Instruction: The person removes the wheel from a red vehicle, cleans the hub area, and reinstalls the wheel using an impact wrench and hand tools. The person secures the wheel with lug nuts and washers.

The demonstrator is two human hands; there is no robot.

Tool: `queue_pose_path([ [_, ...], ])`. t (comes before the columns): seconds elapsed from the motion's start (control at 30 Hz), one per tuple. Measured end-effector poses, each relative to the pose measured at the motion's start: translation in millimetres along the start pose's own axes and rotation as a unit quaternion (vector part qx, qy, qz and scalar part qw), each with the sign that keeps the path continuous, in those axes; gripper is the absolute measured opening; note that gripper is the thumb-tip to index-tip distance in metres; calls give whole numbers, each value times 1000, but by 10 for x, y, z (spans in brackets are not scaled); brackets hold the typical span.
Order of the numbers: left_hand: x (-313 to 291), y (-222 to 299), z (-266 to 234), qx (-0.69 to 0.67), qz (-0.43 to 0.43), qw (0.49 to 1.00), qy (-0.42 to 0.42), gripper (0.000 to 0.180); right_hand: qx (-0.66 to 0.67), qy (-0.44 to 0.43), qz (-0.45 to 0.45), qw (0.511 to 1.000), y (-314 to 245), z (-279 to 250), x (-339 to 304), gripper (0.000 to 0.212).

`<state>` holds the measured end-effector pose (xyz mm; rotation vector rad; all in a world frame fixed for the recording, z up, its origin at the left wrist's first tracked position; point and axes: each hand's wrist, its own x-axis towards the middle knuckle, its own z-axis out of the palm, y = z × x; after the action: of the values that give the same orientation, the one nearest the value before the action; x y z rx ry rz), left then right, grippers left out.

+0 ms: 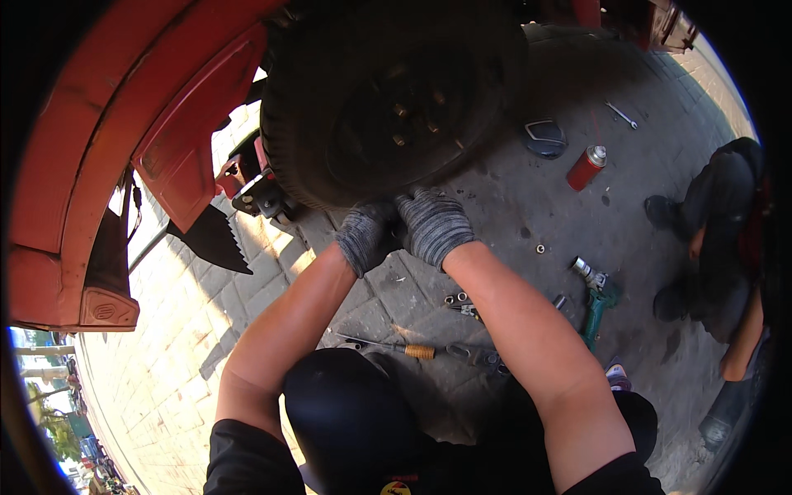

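Observation:
Both my hands wear grey knitted gloves and meet side by side at the bottom edge of a dark wheel (305, 153). My left hand (367, 238) and my right hand (436, 228) grip the tyre there, though shade partly hides their fingers. The wheel stands upright in front of me, with several brass-coloured lug nuts or studs (400, 140) showing at its centre. Red vehicle bodywork (181, 140) curves along the left of the wheel.
On the paving lie a red spray can (584, 170), an open-end wrench (621, 115), a dark oval part (545, 139), a small nut (540, 248), a green power wrench (594, 313), sockets (456, 298) and an orange-handled screwdriver (419, 351). Another person (718, 239) crouches at the right.

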<state>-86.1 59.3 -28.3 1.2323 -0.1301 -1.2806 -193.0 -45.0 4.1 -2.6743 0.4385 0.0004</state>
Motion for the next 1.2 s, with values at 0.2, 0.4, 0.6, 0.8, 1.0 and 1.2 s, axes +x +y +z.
queue_pose_path([
  [0.2,-114,406,199,227,45,971,54,18,93,31,29,995,-28,-191,67,35],
  [0.4,-205,462,453,134,-37,982,127,8,178,70,23,981,144,-135,48,31],
  [0.6,-296,332,541,173,-47,975,132,6,222,39,-10,974,267,0,-13,33],
  [0.8,-327,302,579,221,-80,957,171,6,215,64,-52,973,143,17,-105,38],
  [1.0,-248,280,706,221,-74,952,197,9,215,37,-20,976,212,-147,-102,37],
  [1.2,-462,312,1015,174,13,958,227,15,328,160,62,929,394,-91,123,29],
])
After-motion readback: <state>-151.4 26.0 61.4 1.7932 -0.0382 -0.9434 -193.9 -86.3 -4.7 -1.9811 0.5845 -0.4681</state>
